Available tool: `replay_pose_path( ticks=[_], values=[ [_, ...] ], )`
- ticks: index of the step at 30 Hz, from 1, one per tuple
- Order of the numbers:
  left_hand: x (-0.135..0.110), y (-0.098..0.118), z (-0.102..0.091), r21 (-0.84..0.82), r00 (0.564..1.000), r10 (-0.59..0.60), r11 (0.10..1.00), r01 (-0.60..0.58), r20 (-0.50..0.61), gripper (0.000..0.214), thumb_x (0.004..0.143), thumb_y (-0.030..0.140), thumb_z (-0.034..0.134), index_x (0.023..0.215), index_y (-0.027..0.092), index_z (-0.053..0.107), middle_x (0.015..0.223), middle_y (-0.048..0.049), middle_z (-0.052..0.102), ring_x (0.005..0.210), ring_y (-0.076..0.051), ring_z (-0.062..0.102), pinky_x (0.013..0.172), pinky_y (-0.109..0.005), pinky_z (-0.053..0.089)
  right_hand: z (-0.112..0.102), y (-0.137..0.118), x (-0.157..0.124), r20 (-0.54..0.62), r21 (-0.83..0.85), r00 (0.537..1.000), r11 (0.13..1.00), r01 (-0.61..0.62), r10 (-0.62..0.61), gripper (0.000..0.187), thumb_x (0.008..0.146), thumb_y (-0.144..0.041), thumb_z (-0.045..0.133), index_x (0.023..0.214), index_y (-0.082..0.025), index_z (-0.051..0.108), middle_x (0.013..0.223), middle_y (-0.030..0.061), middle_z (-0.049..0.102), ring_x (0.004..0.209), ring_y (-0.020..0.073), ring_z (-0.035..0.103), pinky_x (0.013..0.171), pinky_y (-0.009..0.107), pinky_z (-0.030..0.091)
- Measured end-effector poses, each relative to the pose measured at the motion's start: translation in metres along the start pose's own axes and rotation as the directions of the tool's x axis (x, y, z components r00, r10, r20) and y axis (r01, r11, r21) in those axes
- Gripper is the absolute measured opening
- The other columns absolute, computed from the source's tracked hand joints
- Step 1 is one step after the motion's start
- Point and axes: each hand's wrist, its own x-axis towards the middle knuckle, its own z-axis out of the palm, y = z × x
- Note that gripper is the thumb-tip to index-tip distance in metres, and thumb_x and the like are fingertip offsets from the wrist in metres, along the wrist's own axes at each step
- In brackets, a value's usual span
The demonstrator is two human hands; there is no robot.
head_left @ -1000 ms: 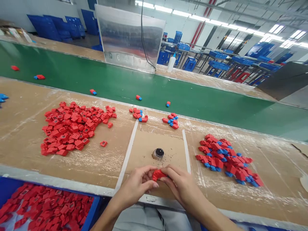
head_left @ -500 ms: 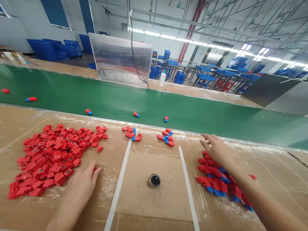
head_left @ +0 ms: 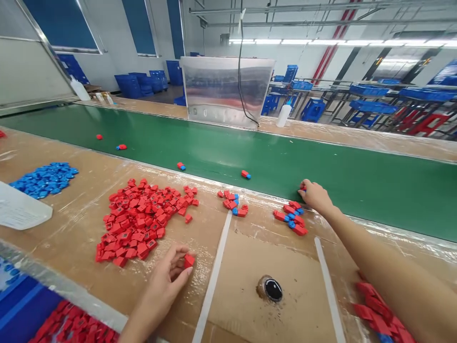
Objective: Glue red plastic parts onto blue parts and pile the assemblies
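Between the thumb and fingertips of my left hand (head_left: 167, 278) is a small red plastic block (head_left: 189, 260), just above the brown work surface. To its upper left spreads a heap of red blocks (head_left: 137, 219). My right hand (head_left: 316, 195) reaches to the near edge of the green conveyor belt (head_left: 210, 145), its fingers closed around a red-and-blue piece (head_left: 303, 187) that they mostly hide. Just below it lies a small cluster of red-and-blue pieces (head_left: 293, 218); a second cluster (head_left: 233, 204) lies farther left. More joined pieces (head_left: 380, 312) are partly covered by my right forearm.
A small round pot of dark liquid (head_left: 273, 289) stands on a cardboard sheet (head_left: 243, 252) between white tape strips. Several pieces sit on the belt. Blue parts (head_left: 46, 180), a white bottle (head_left: 21, 209) and a blue bin (head_left: 28, 305) holding red blocks are on the left.
My view has swung left. My right hand has moved from above the joined pieces to the belt and closed on a piece there. My left hand has turned, showing its red block.
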Motion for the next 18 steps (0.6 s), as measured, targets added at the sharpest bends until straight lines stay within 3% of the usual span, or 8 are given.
replay_pose_path(
  ticks=[3,7,11,13,16,18],
  values=[
    [-0.001,-0.004,0.009,-0.040,0.999,0.019,0.999,-0.018,0.030,0.033,0.085,0.033,0.059,0.115,0.019,0.060,0.107,-0.0079,0.067,0.098,-0.021,0.065,0.087,-0.032,0.052,-0.021,0.005,-0.029,0.013,0.079,1.000,0.996,-0.029,0.028,0.042,0.089,-0.015,0.050,0.130,-0.005,0.048,0.101,0.0220,0.064,0.094,0.0327,0.063,0.083,0.046,0.046],
    [-0.002,0.005,0.020,0.088,0.986,0.098,0.990,-0.110,0.131,0.025,0.087,0.035,0.058,0.103,0.019,0.068,0.097,-0.0060,0.069,0.086,-0.020,0.065,0.078,-0.030,0.051,-0.052,0.004,-0.098,0.131,0.262,0.989,0.965,0.034,-0.071,0.041,0.093,-0.019,0.042,0.134,-0.014,0.048,0.097,0.0111,0.070,0.079,0.0198,0.068,0.076,0.033,0.053],
    [-0.006,0.024,0.029,0.057,0.960,0.123,0.988,-0.142,0.253,0.026,0.091,0.042,0.053,0.092,0.019,0.065,0.089,-0.0041,0.069,0.080,-0.017,0.061,0.072,-0.026,0.047,-0.075,-0.004,-0.184,0.178,0.608,0.949,0.787,0.102,-0.260,0.035,0.095,-0.036,0.047,0.125,-0.019,0.056,0.104,0.0106,0.070,0.097,0.0219,0.067,0.083,0.037,0.055],
    [-0.009,0.029,0.036,-0.048,0.949,0.110,0.994,-0.101,0.294,0.030,0.093,0.046,0.048,0.087,0.019,0.058,0.084,-0.0037,0.069,0.071,-0.015,0.059,0.066,-0.024,0.045,-0.079,-0.010,-0.222,0.161,0.729,0.942,0.679,0.088,-0.295,0.036,0.093,-0.045,0.053,0.120,-0.020,0.058,0.105,0.0120,0.070,0.105,0.0251,0.065,0.089,0.043,0.053],
    [-0.013,0.029,0.050,-0.218,0.918,0.073,0.976,0.015,0.391,0.032,0.095,0.051,0.042,0.091,0.021,0.050,0.075,-0.0018,0.068,0.059,-0.013,0.054,0.058,-0.022,0.041,-0.075,-0.022,-0.261,0.164,0.780,0.939,0.622,0.063,-0.301,0.039,0.093,-0.049,0.055,0.120,-0.020,0.055,0.106,0.0131,0.070,0.104,0.0253,0.065,0.091,0.047,0.053],
    [-0.016,0.027,0.060,-0.258,0.896,0.076,0.965,0.045,0.437,0.034,0.094,0.054,0.043,0.094,0.020,0.051,0.060,0.0039,0.058,0.052,-0.011,0.045,0.052,-0.020,0.033,-0.068,-0.030,-0.276,0.159,0.791,0.936,0.608,0.070,-0.314,0.039,0.094,-0.047,0.054,0.122,-0.019,0.053,0.109,0.0135,0.068,0.104,0.0243,0.065,0.089,0.045,0.054]
  ],
)
